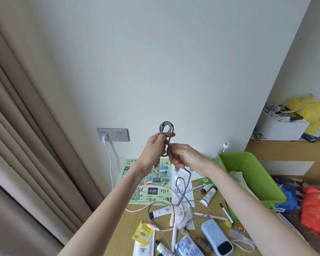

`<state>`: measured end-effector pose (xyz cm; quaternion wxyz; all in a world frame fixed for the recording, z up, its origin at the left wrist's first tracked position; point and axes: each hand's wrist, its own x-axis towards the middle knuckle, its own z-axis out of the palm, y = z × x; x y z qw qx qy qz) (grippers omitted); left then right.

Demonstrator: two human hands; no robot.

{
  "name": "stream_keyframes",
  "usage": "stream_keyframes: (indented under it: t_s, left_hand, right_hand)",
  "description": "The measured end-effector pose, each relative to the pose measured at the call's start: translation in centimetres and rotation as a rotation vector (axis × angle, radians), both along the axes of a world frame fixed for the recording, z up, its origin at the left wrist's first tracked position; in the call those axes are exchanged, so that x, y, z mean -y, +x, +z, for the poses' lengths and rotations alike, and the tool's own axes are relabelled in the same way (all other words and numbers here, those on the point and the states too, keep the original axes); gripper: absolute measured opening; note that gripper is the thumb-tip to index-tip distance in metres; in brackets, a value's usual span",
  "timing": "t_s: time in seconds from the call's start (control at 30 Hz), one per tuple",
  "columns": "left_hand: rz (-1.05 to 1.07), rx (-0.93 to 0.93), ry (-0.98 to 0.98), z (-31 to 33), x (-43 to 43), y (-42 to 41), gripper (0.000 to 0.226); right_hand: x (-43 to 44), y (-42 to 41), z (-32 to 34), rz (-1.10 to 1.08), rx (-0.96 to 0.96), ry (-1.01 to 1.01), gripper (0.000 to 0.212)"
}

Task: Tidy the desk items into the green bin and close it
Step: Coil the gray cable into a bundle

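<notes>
I hold a grey braided cable [166, 128] up in front of the wall. My left hand [156, 145] pinches its coiled loops, which stick up above my fingers. My right hand [183, 157] grips the same cable just below, and the loose end hangs down to the desk [122, 230]. The green bin [251, 174] stands open at the right of the desk with papers inside. On the desk lie a pink cable [146, 207], several tubes [161, 212], a blue power bank [216, 237], a yellow tea packet [143, 233], pens and a hairbrush [203, 245].
A green map sheet [150, 182] covers the desk's far part. A wall socket [112, 134] with a white plug and cord sits behind. Curtains hang at left. A shelf at right carries a white box [281, 126] and yellow bag. Blue and red bags lie at right.
</notes>
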<state>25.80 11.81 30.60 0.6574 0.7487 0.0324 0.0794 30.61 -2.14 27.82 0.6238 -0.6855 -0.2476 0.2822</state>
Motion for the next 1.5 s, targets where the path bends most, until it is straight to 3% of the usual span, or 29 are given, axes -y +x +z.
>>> stream_keyframes:
  t_s: [0.2,0.33,0.43,0.5,0.67,0.77,0.83,0.93,1.07,1.17,1.33,1.5]
  left_hand:
    - [-0.027,-0.119,-0.056,-1.0,0.0,-0.2,0.039]
    - [-0.051,-0.163,-0.218,-1.8,0.1,0.2,0.036]
    - [-0.06,-0.144,-0.354,-2.1,0.3,0.3,0.033]
    - [-0.023,-0.126,-0.351,-2.0,0.3,0.4,0.032]
    - [0.106,-0.043,-0.328,-0.8,-1.6,0.8,0.035]
    - [0.118,-0.015,-0.395,-0.6,-3.4,0.8,0.035]
    - [0.142,-0.002,-0.352,-0.9,-4.3,0.6,0.034]
    - [0.2,0.028,-0.111,-1.4,-4.9,0.0,0.035]
    - [0.123,0.039,0.183,-1.8,-4.7,-0.5,0.031]
    - [-0.023,0.025,0.295,-2.0,-4.6,-0.7,0.027]
    - [-0.245,-0.106,0.246,-1.9,-3.5,-0.9,0.03]
    - [-0.266,-0.183,0.091,-1.6,-2.4,-1.3,0.039]
  right_hand:
    - [0.1,-0.7,-0.1,-0.023,0.057,-0.117,0.031]
    - [-0.2,-1.0,-0.1,-0.054,0.057,-0.16,0.035]
    - [-0.3,-0.8,-0.4,-0.089,0.019,-0.154,0.038]
    - [-0.4,-0.6,-0.9,-0.085,-0.011,-0.134,0.038]
    - [0.8,0.2,-2.0,-0.137,0.024,-0.227,0.063]
    - [2.0,1.1,-2.4,-0.192,0.049,-0.258,0.054]
    - [2.6,1.6,-2.4,-0.206,0.029,-0.197,0.039]
    - [2.9,1.7,-1.9,-0.163,0.019,-0.093,0.021]
    - [2.2,1.2,0.0,-0.082,0.066,0.008,0.016]
    - [1.3,0.8,1.5,-0.06,0.178,0.005,0.015]
    - [0.0,0.7,2.8,-0.175,0.355,-0.037,0.013]
    - [-0.2,0.9,3.5,-0.265,0.391,0.001,0.009]
